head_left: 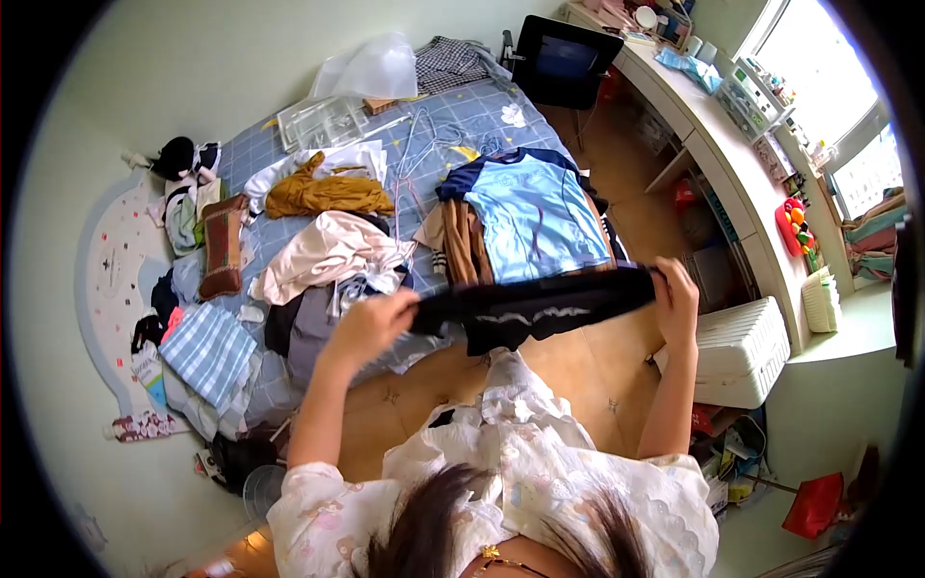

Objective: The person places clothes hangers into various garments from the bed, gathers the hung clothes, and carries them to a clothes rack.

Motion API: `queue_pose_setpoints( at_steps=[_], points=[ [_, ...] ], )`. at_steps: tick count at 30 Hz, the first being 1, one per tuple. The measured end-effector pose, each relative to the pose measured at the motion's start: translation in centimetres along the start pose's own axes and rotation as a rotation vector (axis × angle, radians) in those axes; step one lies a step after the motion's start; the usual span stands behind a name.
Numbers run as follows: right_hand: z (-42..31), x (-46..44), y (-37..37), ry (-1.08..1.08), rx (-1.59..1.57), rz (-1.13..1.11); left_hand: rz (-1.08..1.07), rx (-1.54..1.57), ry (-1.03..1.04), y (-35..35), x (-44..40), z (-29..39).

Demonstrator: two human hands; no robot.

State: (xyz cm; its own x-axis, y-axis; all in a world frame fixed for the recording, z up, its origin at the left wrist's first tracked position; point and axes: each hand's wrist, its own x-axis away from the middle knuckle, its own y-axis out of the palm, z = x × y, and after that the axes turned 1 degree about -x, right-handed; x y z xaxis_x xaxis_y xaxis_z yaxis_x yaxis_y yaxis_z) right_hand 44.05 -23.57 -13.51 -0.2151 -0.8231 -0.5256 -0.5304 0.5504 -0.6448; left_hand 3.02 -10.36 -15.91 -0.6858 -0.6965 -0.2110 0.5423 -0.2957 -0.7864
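Observation:
A black garment with a pale wavy print (540, 310) is stretched sideways in front of my body. My left hand (374, 323) closes around one end, slightly blurred. At the other end, my right hand (676, 294) pinches the cloth. Just beyond it on the bed lies a light blue T-shirt with navy sleeves (535, 217), spread flat over brown clothing (466, 241). Left of that sit a crumpled cream garment (328, 252) and a mustard garment (323, 191). The black garment's exact kind is hard to make out.
The bed's blue checked sheet (501, 114) carries clothes, cords and a clear plastic box (323, 125). A blue plaid cloth (210, 352) and a brown pillow (224, 246) lie at left. A black chair (564, 63), long desk (718, 159) and white ribbed box (737, 352) stand at right.

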Motion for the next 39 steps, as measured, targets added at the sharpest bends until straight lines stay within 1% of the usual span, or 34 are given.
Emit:
queue_pose_setpoints(
  at_steps=[2, 4, 6, 8, 11, 12, 14, 15, 17, 19, 20, 21, 22, 23, 24, 26, 27, 28, 29, 30, 31, 32, 33, 34, 35, 36, 38, 39],
  points=[
    [1.5, 0.3, -0.8, 0.098, 0.038, -0.026, -0.103, 0.084, -0.087, 1.5, -0.9, 1.0],
    [2.4, -0.6, -1.3, 0.189, 0.035, -0.046, -0.14, 0.164, -0.084, 3.4, -2.1, 0.6],
    [3.8, -2.9, -1.6, 0.233, 0.06, -0.07, -0.148, 0.18, -0.055, 4.1, -4.3, 0.7],
    [5.7, -5.8, -0.7, 0.259, 0.072, -0.089, -0.146, 0.275, -0.097, 4.0, -7.8, 1.1],
    [9.5, -11.4, 2.2, 0.249, 0.083, -0.107, 0.042, 0.448, -0.147, 7.8, -11.7, -3.1],
    [11.5, -13.1, 3.7, 0.26, 0.09, -0.141, -0.002, 0.469, -0.079, 8.0, -14.3, -4.2],
    [14.6, -17.0, 7.1, 0.201, 0.112, -0.231, -0.054, 0.434, -0.039, 9.4, -19.2, -7.4],
    [17.1, -18.6, 9.3, 0.154, 0.114, -0.264, -0.066, 0.402, -0.102, 10.1, -21.5, -8.3],
    [22.1, -21.4, 14.3, 0.089, 0.114, -0.334, -0.04, 0.374, -0.095, 12.7, -26.0, -12.2],
    [27.4, -24.9, 19.4, 0.039, 0.138, -0.374, 0.039, 0.307, -0.141, 14.8, -30.1, -16.2],
    [30.0, -26.6, 21.7, 0.01, 0.166, -0.386, 0.045, 0.151, -0.159, 16.4, -31.8, -19.5],
    [31.2, -28.1, 23.7, 0.002, 0.208, -0.321, 0.193, 0.163, -0.084, 17.9, -33.5, -22.0],
    [32.3, -29.2, 25.8, -0.008, 0.248, -0.262, 0.164, 0.001, -0.238, 18.2, -34.5, -22.7],
    [35.0, -29.5, 28.1, 0.019, 0.207, -0.224, 0.091, -0.187, -0.383, 18.7, -35.0, -23.6],
    [37.2, -29.5, 29.9, 0.051, 0.167, -0.186, 0.008, -0.376, -0.523, 19.2, -34.8, -24.5],
    [37.6, -28.5, 31.7, 0.118, 0.101, -0.148, -0.055, -0.342, -0.663, 21.7, -32.6, -27.2],
    [37.7, -27.2, 32.5, 0.139, 0.067, -0.135, -0.108, -0.372, -0.697, 21.6, -31.7, -25.9],
    [37.7, -25.7, 33.1, 0.158, 0.035, -0.123, -0.154, -0.369, -0.663, 21.7, -29.8, -25.0],
    [37.2, -23.9, 33.2, 0.116, 0.024, -0.161, -0.087, -0.302, -0.558, 23.2, -26.6, -26.0],
    [37.3, -21.3, 34.1, 0.12, -0.055, -0.159, -0.159, -0.284, -0.631, 24.2, -23.5, -25.7],
    [36.3, -18.7, 34.3, 0.148, -0.025, -0.201, -0.275, -0.332, -0.707, 24.6, -20.6, -24.7],
    [33.6, -17.2, 33.6, 0.185, -0.011, -0.273, -0.327, -0.303, -0.763, 25.1, -17.0, -24.3],
    [34.5, -13.5, 35.4, 0.232, -0.05, -0.28, -0.407, -0.273, -0.832, 25.6, -13.3, -24.0],
    [33.1, -11.4, 35.7, 0.252, -0.092, -0.337, -0.454, -0.276, -0.911, 25.9, -9.7, -23.6],
    [31.7, -9.2, 36.3, 0.372, -0.109, -0.426, -0.508, -0.23, -1.003, 25.2, -6.7, -22.7],
    [30.1, -7.4, 37.0, 0.407, -0.116, -0.48, -0.489, -0.27, -1.023, 26.6, -1.8, -23.3],
    [28.3, -2.2, 40.0, 0.276, -0.155, -0.453, -0.47, -0.212, -1.168, 25.9, 3.8, -22.6],
    [25.3, -1.6, 40.4, 0.408, -0.174, -0.597, -0.433, -0.178, -1.231, 25.0, 6.1, -22.4]
  ],
)
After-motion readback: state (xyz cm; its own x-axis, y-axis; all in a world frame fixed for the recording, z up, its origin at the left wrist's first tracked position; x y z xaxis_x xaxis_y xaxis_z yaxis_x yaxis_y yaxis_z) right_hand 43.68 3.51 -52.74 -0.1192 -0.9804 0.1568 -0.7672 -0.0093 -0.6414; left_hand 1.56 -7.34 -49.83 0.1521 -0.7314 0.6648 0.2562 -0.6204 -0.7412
